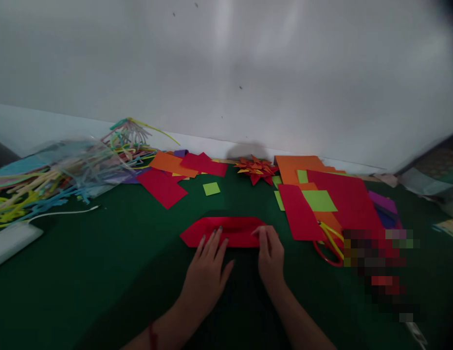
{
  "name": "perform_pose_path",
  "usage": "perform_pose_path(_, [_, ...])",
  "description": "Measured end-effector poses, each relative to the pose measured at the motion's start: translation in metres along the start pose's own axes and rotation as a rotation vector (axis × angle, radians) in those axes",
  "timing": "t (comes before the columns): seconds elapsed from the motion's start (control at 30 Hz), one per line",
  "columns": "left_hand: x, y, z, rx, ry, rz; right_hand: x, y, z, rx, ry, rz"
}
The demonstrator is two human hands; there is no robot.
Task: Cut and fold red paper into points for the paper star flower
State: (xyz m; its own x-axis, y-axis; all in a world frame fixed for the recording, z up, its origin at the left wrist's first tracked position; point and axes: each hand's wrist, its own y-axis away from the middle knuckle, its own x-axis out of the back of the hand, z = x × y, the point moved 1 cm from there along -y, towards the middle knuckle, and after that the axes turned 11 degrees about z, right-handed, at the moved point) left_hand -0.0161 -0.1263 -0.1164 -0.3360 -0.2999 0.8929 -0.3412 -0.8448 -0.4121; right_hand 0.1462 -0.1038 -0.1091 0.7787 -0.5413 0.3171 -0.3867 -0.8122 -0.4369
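Note:
A folded red paper (226, 228), shaped like a flat boat with pointed ends, lies on the dark green table (113, 262). My left hand (208, 272) rests flat with fingers stretched out, its fingertips on the paper's near edge. My right hand (270, 255) sits at the paper's right end, fingers curled down and pressing on the fold there.
Red, orange and green paper sheets (314, 194) are stacked at the right, with red-handled scissors (330, 243) beside them. A red-orange paper star (256, 170) sits by the wall. More sheets (175, 175) and a heap of coloured strips (47, 180) lie left. A white cable (62, 214) runs at the left.

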Motion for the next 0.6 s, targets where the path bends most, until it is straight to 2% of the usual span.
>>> perform_pose_path(0.1, [-0.011,-0.005,0.015,0.012,0.014,-0.036,-0.006,0.002,0.003,0.062,0.037,-0.087])
perform_pose_path(0.2, [-0.021,-0.008,0.022,-0.009,0.045,-0.106,-0.013,0.003,0.009,0.12,0.165,-0.108])
perform_pose_path(0.4, [-0.027,-0.008,0.018,-0.033,0.073,-0.204,-0.022,0.003,0.021,0.195,0.548,-0.222])
perform_pose_path(0.6, [-0.022,-0.006,0.006,-0.005,0.068,-0.283,-0.023,0.001,0.021,0.201,0.66,-0.224])
